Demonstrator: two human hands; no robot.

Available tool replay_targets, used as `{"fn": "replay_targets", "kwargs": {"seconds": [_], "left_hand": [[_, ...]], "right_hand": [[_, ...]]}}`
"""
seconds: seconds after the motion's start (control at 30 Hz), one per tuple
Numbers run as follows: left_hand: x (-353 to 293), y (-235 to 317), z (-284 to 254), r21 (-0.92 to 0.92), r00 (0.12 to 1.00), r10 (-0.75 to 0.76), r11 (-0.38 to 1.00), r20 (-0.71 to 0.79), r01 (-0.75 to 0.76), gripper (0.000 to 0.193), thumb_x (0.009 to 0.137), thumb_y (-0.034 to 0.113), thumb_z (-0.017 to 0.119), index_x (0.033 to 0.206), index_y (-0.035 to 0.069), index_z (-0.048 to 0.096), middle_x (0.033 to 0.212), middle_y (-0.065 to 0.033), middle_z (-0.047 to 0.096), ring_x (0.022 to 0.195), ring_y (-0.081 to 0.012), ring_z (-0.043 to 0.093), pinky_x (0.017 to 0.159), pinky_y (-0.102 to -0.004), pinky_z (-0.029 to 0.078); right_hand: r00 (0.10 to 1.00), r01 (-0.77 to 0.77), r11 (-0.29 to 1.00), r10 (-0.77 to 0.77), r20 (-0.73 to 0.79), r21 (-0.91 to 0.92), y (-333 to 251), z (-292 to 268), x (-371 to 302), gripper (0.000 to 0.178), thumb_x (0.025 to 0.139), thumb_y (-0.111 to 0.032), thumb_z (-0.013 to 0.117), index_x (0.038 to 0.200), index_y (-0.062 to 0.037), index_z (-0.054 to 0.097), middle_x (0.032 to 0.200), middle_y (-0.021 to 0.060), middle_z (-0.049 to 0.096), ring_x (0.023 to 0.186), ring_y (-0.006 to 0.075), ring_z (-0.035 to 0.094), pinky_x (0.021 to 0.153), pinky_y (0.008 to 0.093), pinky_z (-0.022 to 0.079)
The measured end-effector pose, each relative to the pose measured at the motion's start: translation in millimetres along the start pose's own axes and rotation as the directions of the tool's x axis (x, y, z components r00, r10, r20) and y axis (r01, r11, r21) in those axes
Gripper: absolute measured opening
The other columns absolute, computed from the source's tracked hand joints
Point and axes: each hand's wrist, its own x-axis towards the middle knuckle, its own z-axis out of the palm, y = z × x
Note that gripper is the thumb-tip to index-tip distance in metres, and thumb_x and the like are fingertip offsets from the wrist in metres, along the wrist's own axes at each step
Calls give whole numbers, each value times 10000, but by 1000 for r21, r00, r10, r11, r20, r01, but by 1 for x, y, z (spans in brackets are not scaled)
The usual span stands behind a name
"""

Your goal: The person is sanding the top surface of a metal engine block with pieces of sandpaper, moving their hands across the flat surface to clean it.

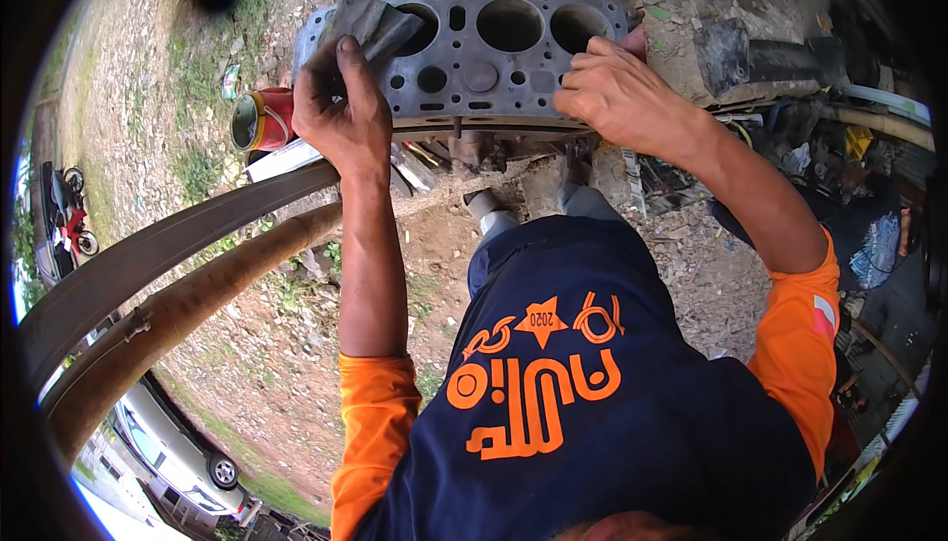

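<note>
A grey metal engine block lies in front of me, its flat top face up, with large round cylinder bores and several smaller holes. At its left end my left hand is closed, thumb up, on a dark grey folded sheet, which partly covers the leftmost bore. Whether the sheet is cloth or abrasive paper I cannot tell. Over the block's right end my right hand is closed, knuckles toward me. A reddish-brown edge shows just beyond its fingers; what it belongs to is unclear.
A red can stands left of the block. A dark curved beam and a rusty pipe cross the left side. Scrap parts lie at the right. A car and a motorcycle are farther off left.
</note>
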Motion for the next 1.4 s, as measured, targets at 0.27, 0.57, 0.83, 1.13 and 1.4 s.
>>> {"fn": "replay_targets", "kwargs": {"seconds": [0.27, 0.57, 0.83, 1.13, 1.4], "left_hand": [[44, -74, -21, 405, 991, 133, 905, 19, -129, 333, 1000, 256, 751, 1128, -51, 770, 1021, -202, 779, 906, -290, 734, 851, -397, 567], [37, -98, -17, 466, 997, 80, 882, 14, -77, 353, 1002, 277, 718, 1131, -48, 766, 1060, -262, 766, 977, -400, 724, 924, -466, 534], [35, -93, -19, 418, 1000, 2, 908, 15, -8, 344, 1016, 255, 703, 1138, -61, 762, 1094, -233, 791, 990, -318, 749, 937, -417, 550], [36, -92, -18, 366, 1000, -23, 930, 12, 17, 360, 1005, 283, 710, 1119, -54, 765, 1040, -227, 800, 943, -319, 757, 900, -419, 555], [35, -86, -17, 386, 999, -46, 921, -3, 43, 381, 1000, 305, 713, 1095, -60, 764, 1026, -234, 797, 925, -332, 751, 890, -429, 553]], "right_hand": [[972, 234, 863, -215, 94, -448, -27, 5, 24, 133, 866, -208, 670, 762, -138, 714, 679, 26, 686, 830, 196, 697, 963, 364, 440], [952, 240, 889, -137, 274, -390, -29, -4, 22, 115, 780, -192, 705, 749, -108, 777, 828, 41, 705, 961, 208, 650, 1001, 368, 439], [948, 311, 917, -282, 144, -249, -16, -7, 20, 121, 761, -173, 704, 695, -92, 765, 874, 57, 725, 957, 238, 670, 960, 361, 497], [955, -291, 950, 282, 90, 112, -14, 4, 31, 100, 806, 33, 739, 903, 53, 755, 951, 253, 749, 980, 461, 749, 849, 492, 604], [676, -713, 412, 619, 400, 568, 16, 4, 20, 260, 803, -79, 845, 985, 38, 700, 777, 124, 720, 743, 249, 710, 686, 392, 556]]}}
